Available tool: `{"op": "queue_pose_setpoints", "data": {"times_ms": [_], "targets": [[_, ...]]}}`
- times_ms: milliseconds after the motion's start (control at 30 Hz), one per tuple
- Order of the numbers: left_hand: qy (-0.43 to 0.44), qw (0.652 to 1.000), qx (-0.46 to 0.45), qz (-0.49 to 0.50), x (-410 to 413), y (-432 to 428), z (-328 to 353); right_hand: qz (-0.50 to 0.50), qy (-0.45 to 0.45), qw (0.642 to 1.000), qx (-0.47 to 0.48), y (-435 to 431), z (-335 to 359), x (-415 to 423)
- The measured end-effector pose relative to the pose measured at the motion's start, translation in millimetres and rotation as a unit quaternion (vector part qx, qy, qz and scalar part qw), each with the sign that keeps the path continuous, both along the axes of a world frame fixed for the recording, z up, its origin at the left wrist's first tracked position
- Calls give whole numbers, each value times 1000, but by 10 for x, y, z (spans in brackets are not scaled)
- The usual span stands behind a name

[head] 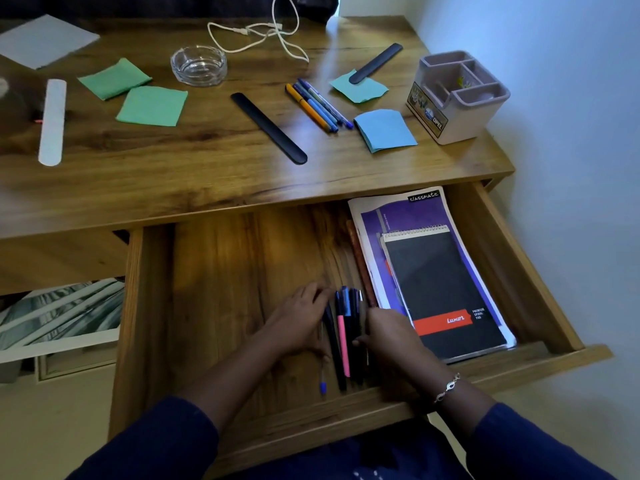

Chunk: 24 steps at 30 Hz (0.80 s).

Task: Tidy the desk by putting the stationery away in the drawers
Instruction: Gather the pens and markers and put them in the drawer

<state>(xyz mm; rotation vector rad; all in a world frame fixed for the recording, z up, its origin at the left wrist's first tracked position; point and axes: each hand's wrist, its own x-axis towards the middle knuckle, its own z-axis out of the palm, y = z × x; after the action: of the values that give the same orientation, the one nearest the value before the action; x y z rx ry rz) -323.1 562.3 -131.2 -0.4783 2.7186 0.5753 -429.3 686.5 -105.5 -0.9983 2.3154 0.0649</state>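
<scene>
The wooden drawer (pixel 221 306) is pulled out below the desk top. Several pens (pixel 344 334), one of them pink, lie side by side on its floor. My left hand (pixel 298 320) touches the left side of the bunch with its fingers laid against it. My right hand (pixel 388 334) presses against the right side. A purple notebook (pixel 412 213) and a black spiral pad (pixel 446 296) are stacked at the drawer's right. On the desk lie more pens (pixel 318 103), a black ruler (pixel 268 128), a second black ruler (pixel 375 62), a white ruler (pixel 52 121), green sticky notes (pixel 152 106) and blue ones (pixel 384 130).
A grey desk organiser (pixel 457 98) stands at the desk's right edge beside the wall. A glass ashtray (pixel 199 65), a white cable (pixel 263 31) and a white sheet (pixel 45 39) lie at the back. Printed pictures (pixel 59 317) lean under the desk at left.
</scene>
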Motion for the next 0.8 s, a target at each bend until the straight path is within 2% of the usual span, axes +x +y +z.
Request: {"op": "queue_pose_setpoints", "data": {"times_ms": [167, 300, 367, 500, 667, 800], "targets": [[13, 999, 14, 33, 62, 78, 11, 19, -14, 999, 24, -40, 1, -65], [-1, 999, 10, 30, 19, -14, 62, 1, 10, 999, -32, -147, 5, -214], [-11, 999, 17, 31, 3, -14, 82, 35, 4, 999, -34, -212, 4, -241], [-8, 995, 61, 84, -23, 105, 71, 104, 3, 994, -39, -240, -58, -188], [36, 978, 131, 159, 3, 187, 53, 100, -25, 993, -54, -212, -117, -209], [29, 978, 125, 164, -16, 155, 73, 114, -55, 991, -35, -280, -93, -271]]}}
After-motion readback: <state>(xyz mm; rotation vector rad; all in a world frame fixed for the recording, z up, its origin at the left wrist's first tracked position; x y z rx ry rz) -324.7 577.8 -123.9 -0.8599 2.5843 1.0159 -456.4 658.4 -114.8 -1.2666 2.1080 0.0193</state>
